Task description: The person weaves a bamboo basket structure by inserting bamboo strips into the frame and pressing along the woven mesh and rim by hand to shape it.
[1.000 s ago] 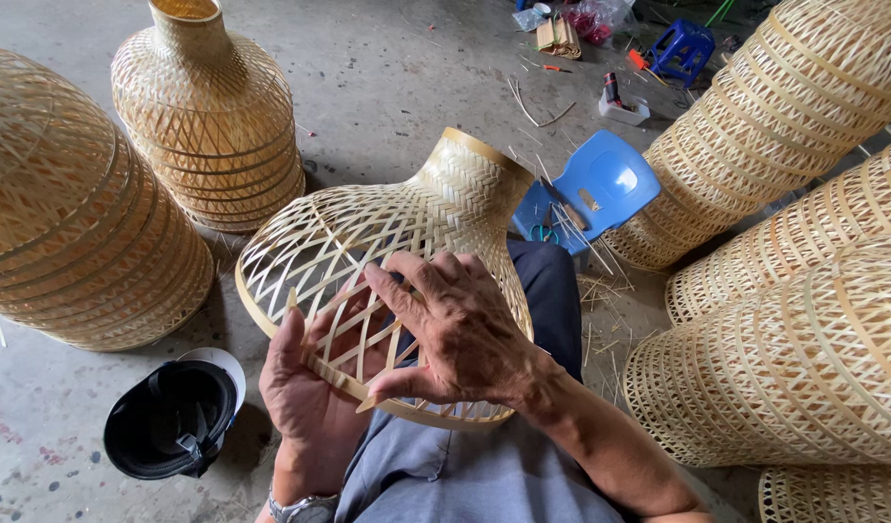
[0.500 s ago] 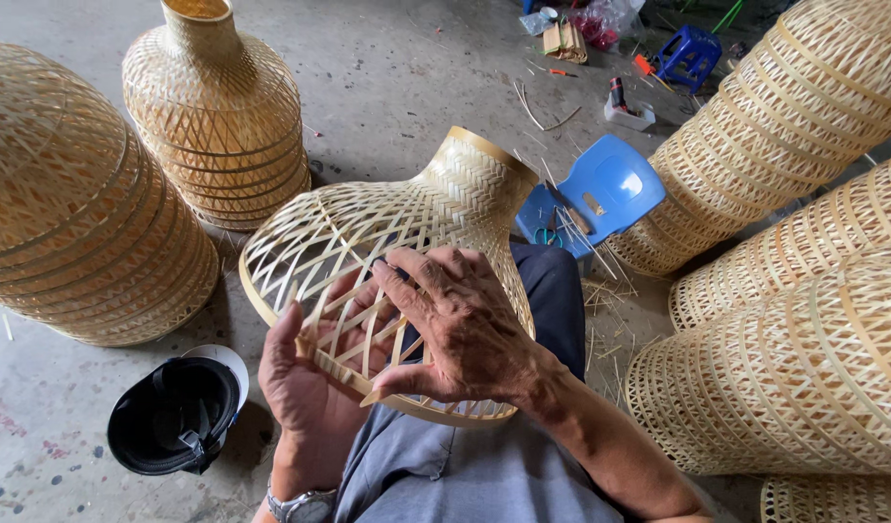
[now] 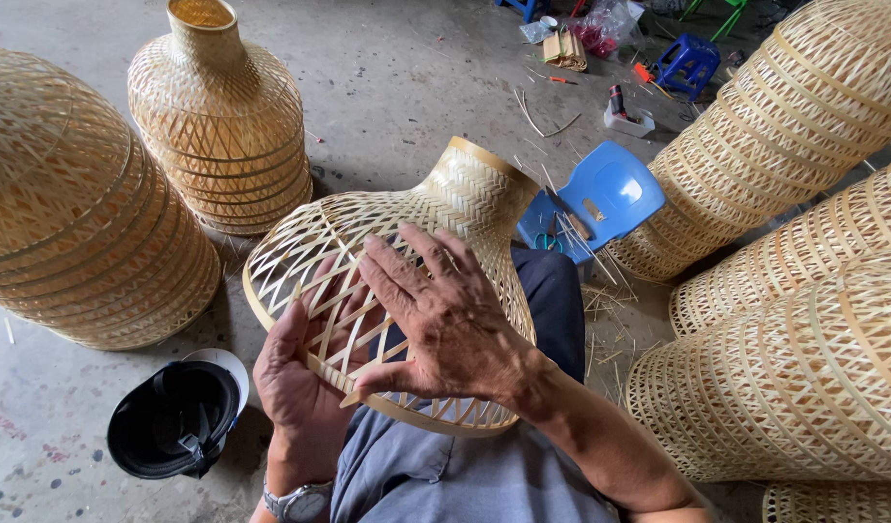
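**Both hands on a woven bamboo shade**

The shade lies on its side across the lap, neck pointing away. The right hand lies flat on the open lattice, fingers spread, thumb hooked under the rim nearest the body. The left hand sits just left of that grip, fingers inside the shade, thumb outside, pinching the rim. Below-left of the hands a black helmet rests on the floor. Beyond the neck stands a blue stool. 2 stacks of shades stand far left; more lie right.
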